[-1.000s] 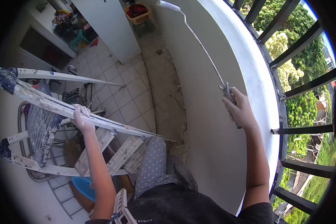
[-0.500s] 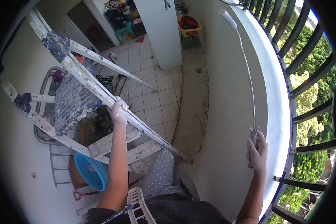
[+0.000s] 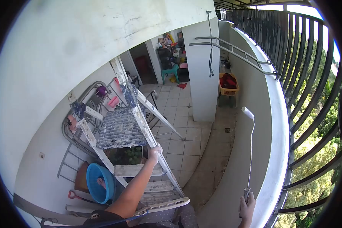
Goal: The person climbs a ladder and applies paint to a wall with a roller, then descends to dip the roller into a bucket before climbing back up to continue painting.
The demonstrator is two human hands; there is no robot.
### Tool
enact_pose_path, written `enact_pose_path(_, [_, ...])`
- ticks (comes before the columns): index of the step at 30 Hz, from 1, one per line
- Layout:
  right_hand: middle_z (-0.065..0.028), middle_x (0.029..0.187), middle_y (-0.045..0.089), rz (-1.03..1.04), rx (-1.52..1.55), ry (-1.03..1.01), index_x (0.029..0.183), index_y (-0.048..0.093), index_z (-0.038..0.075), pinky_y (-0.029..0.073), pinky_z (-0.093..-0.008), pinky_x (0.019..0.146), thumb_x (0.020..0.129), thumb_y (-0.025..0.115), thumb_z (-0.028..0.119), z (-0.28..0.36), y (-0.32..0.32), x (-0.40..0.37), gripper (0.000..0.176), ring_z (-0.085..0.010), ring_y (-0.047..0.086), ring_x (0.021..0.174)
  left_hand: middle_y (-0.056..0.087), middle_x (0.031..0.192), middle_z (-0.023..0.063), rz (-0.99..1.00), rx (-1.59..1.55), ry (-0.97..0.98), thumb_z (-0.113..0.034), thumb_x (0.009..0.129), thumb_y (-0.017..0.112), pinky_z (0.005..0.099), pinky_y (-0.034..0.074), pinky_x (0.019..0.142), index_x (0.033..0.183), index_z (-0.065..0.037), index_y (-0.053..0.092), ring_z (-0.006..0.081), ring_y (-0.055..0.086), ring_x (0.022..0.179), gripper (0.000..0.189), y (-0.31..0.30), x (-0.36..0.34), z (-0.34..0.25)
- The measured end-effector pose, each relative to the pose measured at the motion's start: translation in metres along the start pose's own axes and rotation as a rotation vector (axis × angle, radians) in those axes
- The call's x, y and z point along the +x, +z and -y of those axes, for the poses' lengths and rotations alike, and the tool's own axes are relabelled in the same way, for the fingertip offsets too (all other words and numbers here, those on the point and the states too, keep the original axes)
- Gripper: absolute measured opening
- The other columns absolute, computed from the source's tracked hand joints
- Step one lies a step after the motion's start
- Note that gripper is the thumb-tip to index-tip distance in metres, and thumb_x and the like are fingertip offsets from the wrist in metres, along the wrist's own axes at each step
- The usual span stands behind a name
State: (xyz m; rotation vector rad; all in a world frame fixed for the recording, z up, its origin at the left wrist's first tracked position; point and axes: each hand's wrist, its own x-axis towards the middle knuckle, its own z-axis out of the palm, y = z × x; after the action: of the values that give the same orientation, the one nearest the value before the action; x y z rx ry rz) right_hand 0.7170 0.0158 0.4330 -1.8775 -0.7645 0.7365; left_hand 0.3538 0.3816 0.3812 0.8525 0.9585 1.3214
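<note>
My left hand (image 3: 154, 152) grips the right side rail of a paint-spattered stepladder (image 3: 119, 127) that stands against the left wall. At the bottom right, my right hand (image 3: 247, 207) is closed on the handle of a long paint roller (image 3: 249, 152). The thin rod runs upward and its white roller head (image 3: 248, 113) rests near the inner face of the curved balcony wall (image 3: 260, 125).
Black railing bars (image 3: 304, 76) top the balcony wall, with trees beyond. A blue basin (image 3: 100, 182) and a small red-handled shovel (image 3: 78, 197) lie below the ladder. A yellow basket (image 3: 228, 86) sits by a white pillar (image 3: 201, 72). The floor is tiled.
The view has tilted upward, showing the ceiling and far end of the balcony. The roller now appears lower in view. Both hands keep their holds.
</note>
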Motion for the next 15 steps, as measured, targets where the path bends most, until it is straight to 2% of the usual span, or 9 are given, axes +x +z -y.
enact_pose_path(2, [-0.0062, 0.060, 0.056, 0.031, 0.013, 0.026, 0.111, 0.054, -0.002, 0.042, -0.0252, 0.043, 0.083, 0.055, -0.004, -0.014, -0.003, 0.002, 0.027, -0.0104, 0.052, 0.045, 0.042, 0.063, 0.0023, -0.014, -0.029, 0.003, -0.003, 0.063, 0.057, 0.0289, 0.037, 0.052, 0.080, -0.008, 0.047, 0.0150, 0.041, 0.051, 0.020, -0.010, 0.009, 0.008])
enact_pose_path(4, [-0.0179, 0.131, 0.053, 0.200, -0.067, 0.242, 0.138, 0.039, -0.001, 0.045, -0.0301, 0.089, 0.091, 0.053, 0.003, -0.034, -0.014, 0.010, 0.050, -0.0180, 0.056, 0.100, 0.042, 0.064, 0.0020, -0.078, -0.032, 0.018, -0.001, 0.064, 0.057, 0.0276, 0.035, 0.051, 0.080, -0.007, 0.047, 0.0147, 0.040, 0.050, 0.019, -0.017, 0.017, 0.026])
enact_pose_path(6, [-0.0171, 0.119, 0.060, 0.043, 0.004, -0.079, 0.129, 0.047, -0.003, 0.048, -0.0273, 0.065, 0.091, 0.053, 0.005, -0.037, -0.010, 0.008, 0.039, -0.0149, 0.057, 0.073, 0.043, 0.065, 0.0020, -0.060, -0.082, 0.025, -0.002, 0.065, 0.057, 0.0271, 0.035, 0.050, 0.076, -0.007, 0.048, 0.0147, 0.040, 0.050, 0.016, -0.011, 0.013, 0.021])
enact_pose_path(8, [-0.0172, 0.115, 0.061, -0.039, 0.044, -0.307, 0.129, 0.047, -0.003, 0.043, -0.0259, 0.053, 0.092, 0.053, 0.007, -0.078, 0.000, 0.020, 0.039, -0.0122, 0.052, 0.061, 0.042, 0.064, 0.0020, -0.054, -0.105, 0.004, -0.003, 0.065, 0.058, 0.0273, 0.035, 0.050, 0.076, -0.007, 0.047, 0.0147, 0.040, 0.050, 0.016, -0.021, 0.021, 0.033])
enact_pose_path(11, [-0.0183, 0.119, 0.059, 0.107, 0.070, -0.020, 0.129, 0.046, -0.004, 0.045, -0.0248, 0.059, 0.092, 0.053, 0.007, -0.057, -0.009, 0.011, 0.039, -0.0129, 0.056, 0.070, 0.040, 0.061, 0.0020, -0.057, -0.020, -0.029, -0.005, 0.064, 0.058, 0.0272, 0.036, 0.051, 0.076, -0.007, 0.046, 0.0154, 0.041, 0.050, 0.017, -0.025, 0.021, 0.031])
enact_pose_path(12, [-0.0183, 0.120, 0.059, 0.140, 0.042, 0.033, 0.130, 0.045, -0.004, 0.046, -0.0254, 0.061, 0.092, 0.053, 0.007, -0.054, -0.009, 0.010, 0.040, -0.0134, 0.057, 0.073, 0.041, 0.060, 0.0023, 0.000, -0.094, -0.031, -0.004, 0.063, 0.058, 0.0268, 0.037, 0.052, 0.076, -0.007, 0.046, 0.0164, 0.044, 0.051, 0.017, -0.024, 0.020, 0.026])
enact_pose_path(14, [-0.0182, 0.121, 0.059, 0.191, -0.041, 0.129, 0.130, 0.044, -0.005, 0.047, -0.0266, 0.066, 0.092, 0.053, 0.007, -0.051, -0.015, 0.013, 0.041, -0.0145, 0.057, 0.080, 0.040, 0.059, 0.0025, -0.078, -0.033, -0.029, -0.007, 0.062, 0.058, 0.0277, 0.037, 0.056, 0.070, -0.008, 0.045, 0.0170, 0.043, 0.053, 0.016, -0.010, 0.014, 0.012])
enact_pose_path(15, [-0.0174, 0.119, 0.059, 0.154, 0.010, 0.070, 0.129, 0.045, -0.005, 0.046, -0.0263, 0.065, 0.092, 0.053, 0.007, -0.047, -0.017, 0.011, 0.040, -0.0141, 0.057, 0.080, 0.040, 0.059, 0.0026, -0.122, -0.007, -0.038, -0.008, 0.062, 0.059, 0.0281, 0.037, 0.057, 0.067, -0.008, 0.044, 0.0173, 0.043, 0.054, 0.016, -0.005, 0.009, 0.013])
